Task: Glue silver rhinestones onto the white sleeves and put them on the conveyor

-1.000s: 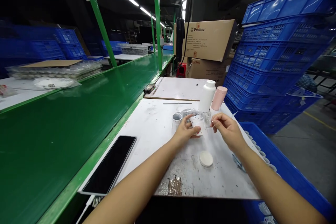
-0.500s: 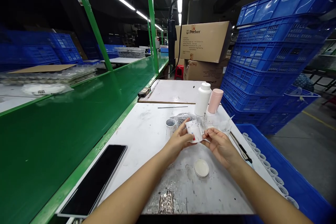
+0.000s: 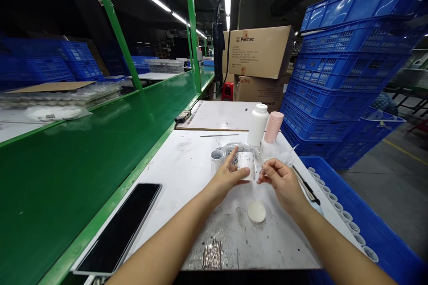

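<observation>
A small white cylindrical cup [image 3: 245, 164] with small marks on its side is gripped in my left hand [image 3: 230, 173], the index finger stretched upward. Just right of the cup, my right hand [image 3: 279, 180] has thumb and fingertips pinched together; whatever they hold is too small to make out. Behind the cup lies a clear plastic bag [image 3: 233, 147] with small dark pieces. Left of it stands another small cup [image 3: 217, 156], its top open. A round whitish dish [image 3: 257, 212] lies on the white table [image 3: 180, 173], nearer to me than both hands.
A white bottle [image 3: 257, 125] and pink container [image 3: 273, 127] stand behind the hands. A black tablet [image 3: 122, 227] lies at left, a cutter [image 3: 306, 186] at right. Beyond the right edge, a blue crate [image 3: 368, 213] holds a row of several white cups. Stacked blue crates [image 3: 347, 67] rise behind.
My right hand has moved slightly away from the cup. The cup has turned in my left hand, and its red mark no longer shows.
</observation>
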`<state>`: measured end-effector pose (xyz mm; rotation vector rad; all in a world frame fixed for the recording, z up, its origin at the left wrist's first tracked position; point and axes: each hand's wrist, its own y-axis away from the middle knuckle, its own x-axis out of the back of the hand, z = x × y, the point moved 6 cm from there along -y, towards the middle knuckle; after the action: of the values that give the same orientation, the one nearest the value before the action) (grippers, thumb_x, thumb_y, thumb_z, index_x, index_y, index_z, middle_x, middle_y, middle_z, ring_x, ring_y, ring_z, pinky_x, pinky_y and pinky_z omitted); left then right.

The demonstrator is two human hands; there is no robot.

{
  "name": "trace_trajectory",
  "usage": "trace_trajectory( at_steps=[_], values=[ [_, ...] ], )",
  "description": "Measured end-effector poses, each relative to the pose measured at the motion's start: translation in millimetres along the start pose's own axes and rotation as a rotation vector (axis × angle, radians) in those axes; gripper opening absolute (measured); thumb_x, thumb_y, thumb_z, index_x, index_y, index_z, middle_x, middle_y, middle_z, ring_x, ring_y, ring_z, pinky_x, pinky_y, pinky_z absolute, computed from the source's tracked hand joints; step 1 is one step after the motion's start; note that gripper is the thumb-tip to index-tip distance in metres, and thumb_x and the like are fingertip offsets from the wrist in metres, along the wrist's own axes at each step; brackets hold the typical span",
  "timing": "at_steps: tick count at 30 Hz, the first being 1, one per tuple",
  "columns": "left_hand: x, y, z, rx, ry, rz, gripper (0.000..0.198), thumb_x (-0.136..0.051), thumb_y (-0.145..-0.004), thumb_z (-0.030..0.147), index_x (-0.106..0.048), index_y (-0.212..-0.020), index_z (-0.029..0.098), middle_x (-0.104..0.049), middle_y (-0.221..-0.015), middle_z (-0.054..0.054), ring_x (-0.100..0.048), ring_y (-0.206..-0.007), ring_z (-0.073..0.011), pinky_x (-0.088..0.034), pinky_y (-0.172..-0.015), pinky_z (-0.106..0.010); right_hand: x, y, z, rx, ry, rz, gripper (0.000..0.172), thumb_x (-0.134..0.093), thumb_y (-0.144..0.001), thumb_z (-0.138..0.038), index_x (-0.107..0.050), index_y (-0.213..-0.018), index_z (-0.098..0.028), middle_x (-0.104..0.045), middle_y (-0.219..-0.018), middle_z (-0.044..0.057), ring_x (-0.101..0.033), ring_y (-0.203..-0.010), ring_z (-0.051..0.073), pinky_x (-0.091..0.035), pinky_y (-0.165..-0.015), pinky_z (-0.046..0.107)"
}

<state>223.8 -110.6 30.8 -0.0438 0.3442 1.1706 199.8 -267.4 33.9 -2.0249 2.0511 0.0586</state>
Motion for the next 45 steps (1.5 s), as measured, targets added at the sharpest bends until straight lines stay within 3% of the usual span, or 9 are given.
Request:
trace_trajectory(
  at_steps=[4, 11, 18, 23, 32, 39, 45],
  values=[
    [-3.5, 0, -4, 0.172, 0.146, -0.088, 0.067, -0.060, -0.086, 0.030, -0.032, -0.147, 0.028, -0.065, -0.098, -0.007, -0.070, -0.075, -0.0175, -0.052, -0.055, -0.019, 10, 3, -27, 0.353, 0.412, 0.069, 0.014, -0.057, -0.090, -0.027, -0.058, -0.078, -0.020, -0.055, -0.075, 0.001, -0.053, -0.068, 0.013, -0.044, -0.066, 0.030],
    [-10.1, 6, -11, 0.392, 0.184, -0.156, 0.046, -0.046, -0.091, 0.036, -0.046, -0.132, 0.015, -0.065, -0.072, -0.008, -0.064, -0.055, -0.0137, -0.045, -0.041, -0.014, -5, 8, -37, 0.600, 0.684, -0.144, 0.016, -0.047, -0.093, -0.013, -0.056, -0.081, -0.020, -0.053, -0.079, 0.002, -0.051, -0.071, 0.013, -0.041, -0.063, 0.028],
    [-7.5, 5, -18, 0.481, 0.181, -0.159, 0.035, -0.045, -0.089, 0.036, -0.055, -0.112, 0.011, -0.065, -0.065, -0.008, -0.060, -0.047, -0.0128, -0.044, -0.037, -0.015, -9, 7, -29, 0.462, 0.672, -0.236, 0.017, -0.046, -0.093, -0.017, -0.057, -0.081, -0.021, -0.053, -0.078, 0.003, -0.052, -0.066, 0.015, -0.042, -0.060, 0.030],
    [-5.8, 2, -22, 0.497, 0.179, -0.152, 0.032, -0.048, -0.087, 0.038, -0.056, -0.104, 0.011, -0.064, -0.065, -0.007, -0.059, -0.046, -0.0126, -0.041, -0.035, -0.015, -11, 9, -31, 0.494, 0.727, -0.245, 0.017, -0.046, -0.092, -0.015, -0.056, -0.080, -0.021, -0.052, -0.077, 0.003, -0.052, -0.065, 0.015, -0.042, -0.060, 0.029],
    [-8.4, 4, -19, 0.479, 0.149, -0.147, 0.031, -0.046, -0.087, 0.035, -0.056, -0.102, 0.010, -0.063, -0.062, -0.007, -0.059, -0.046, -0.0125, -0.038, -0.034, -0.014, -13, 11, -30, 0.542, 0.791, -0.240, 0.016, -0.046, -0.092, -0.014, -0.055, -0.081, -0.021, -0.053, -0.078, 0.003, -0.052, -0.066, 0.015, -0.042, -0.060, 0.029],
    [-9.2, 5, -16, 0.440, 0.099, -0.128, 0.037, -0.051, -0.083, 0.035, -0.056, -0.112, 0.012, -0.064, -0.065, -0.006, -0.061, -0.047, -0.0129, -0.038, -0.034, -0.014, -5, 6, -24, 0.362, 0.643, -0.167, 0.007, -0.057, -0.087, -0.020, -0.055, -0.080, -0.021, -0.055, -0.073, 0.001, -0.054, -0.065, 0.015, -0.044, -0.059, 0.030],
    [-6.6, 5, -15, 0.391, 0.048, -0.085, 0.041, -0.056, -0.080, 0.036, -0.057, -0.112, 0.011, -0.064, -0.067, -0.005, -0.062, -0.048, -0.0132, -0.035, -0.034, -0.014, -9, 8, -27, 0.464, 0.731, -0.185, 0.010, -0.054, -0.088, -0.017, -0.054, -0.079, -0.021, -0.053, -0.074, 0.002, -0.052, -0.065, 0.015, -0.042, -0.059, 0.029]
  ],
)
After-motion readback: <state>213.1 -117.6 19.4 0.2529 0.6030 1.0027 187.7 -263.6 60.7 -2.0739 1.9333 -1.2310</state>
